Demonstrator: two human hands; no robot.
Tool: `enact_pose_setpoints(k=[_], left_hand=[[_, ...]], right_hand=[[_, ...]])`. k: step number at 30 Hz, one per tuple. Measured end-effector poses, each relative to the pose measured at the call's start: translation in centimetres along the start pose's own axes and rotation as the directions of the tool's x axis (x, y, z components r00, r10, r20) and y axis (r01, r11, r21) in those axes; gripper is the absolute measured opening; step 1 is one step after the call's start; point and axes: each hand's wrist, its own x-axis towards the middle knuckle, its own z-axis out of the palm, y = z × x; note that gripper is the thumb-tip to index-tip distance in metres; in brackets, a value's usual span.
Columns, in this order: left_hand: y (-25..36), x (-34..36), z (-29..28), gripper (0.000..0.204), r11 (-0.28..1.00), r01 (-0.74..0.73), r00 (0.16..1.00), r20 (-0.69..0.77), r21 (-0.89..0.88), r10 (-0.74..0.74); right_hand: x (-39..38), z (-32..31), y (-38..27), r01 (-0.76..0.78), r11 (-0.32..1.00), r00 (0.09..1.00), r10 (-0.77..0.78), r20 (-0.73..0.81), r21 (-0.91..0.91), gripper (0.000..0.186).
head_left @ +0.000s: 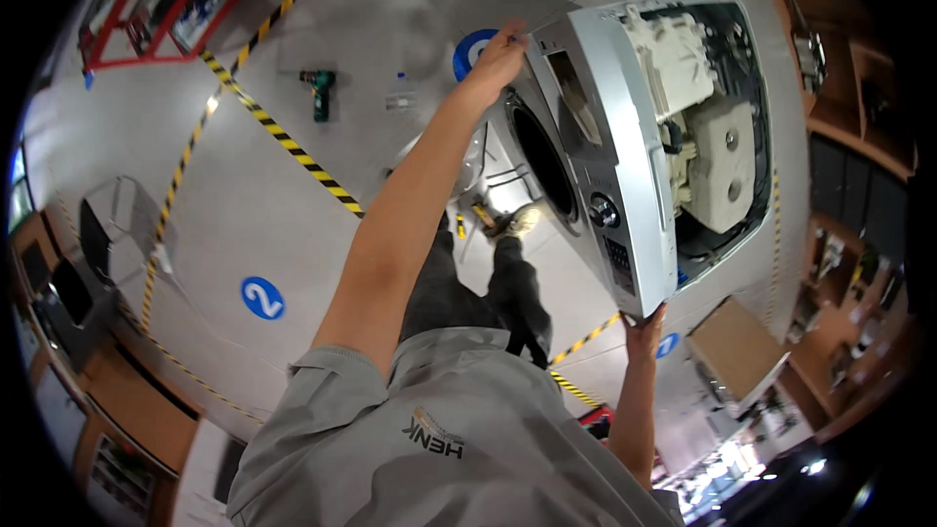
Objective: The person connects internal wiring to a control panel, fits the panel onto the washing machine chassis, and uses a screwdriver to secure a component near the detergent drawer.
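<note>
A front-loading washing machine (761, 137) stands at my right with its top off. Inside show a pale moulded housing (673, 59) and a beige block (727, 161) with round recesses. Along its front runs the silver control panel (639, 185), bearing a knob (603, 211) and a drawer-like opening. My left hand (500, 60) is closed at the panel's far end. At the near end, my right hand (644, 325) has its fingers curled on the lower corner, partly hidden by it. The dark round door opening (542, 151) lies below the panel.
A green and black cordless drill (320, 94) and a small clear bag (400, 99) lie on the grey floor. Yellow-black tape (293, 148) crosses it. A red rack (181, 5) stands far left, chairs (95, 244) at left, a cardboard-brown box (737, 346) at right.
</note>
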Motion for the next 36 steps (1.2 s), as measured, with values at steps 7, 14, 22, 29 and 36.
enact_pose_setpoints(k=[7,14,22,29,36], left_hand=[[-3.5,1.4,-0.8,0.045,0.984,-0.132,0.991,0.02,0.12,0.131],[-6.8,2.7,0.6,0.049,0.875,-0.456,0.867,-0.137,0.165,0.478],[-7.2,2.1,-0.3,0.056,0.933,-0.344,0.933,-0.153,-0.109,0.326],[-8.4,3.2,0.7,0.063,0.928,-0.339,0.933,-0.185,-0.153,0.31],[-8.2,3.6,0.1,0.059,0.936,-0.351,0.929,-0.119,0.022,0.351]], right_hand=[[-0.7,1.2,-1.3,-0.086,0.996,0.996,0.086,-0.013,-0.008,0.089],[-1.9,0.1,-1.3,-0.157,0.987,0.985,0.158,-0.07,0.013,0.084],[-1.8,1.8,-2.1,-0.155,0.988,0.97,0.147,-0.193,-0.025,0.079],[-2.6,2.6,-2.2,-0.15,0.985,0.947,0.168,-0.274,0.083,0.073],[-2.7,2.5,-1.8,-0.145,0.982,0.919,0.178,-0.352,0.119,0.069]])
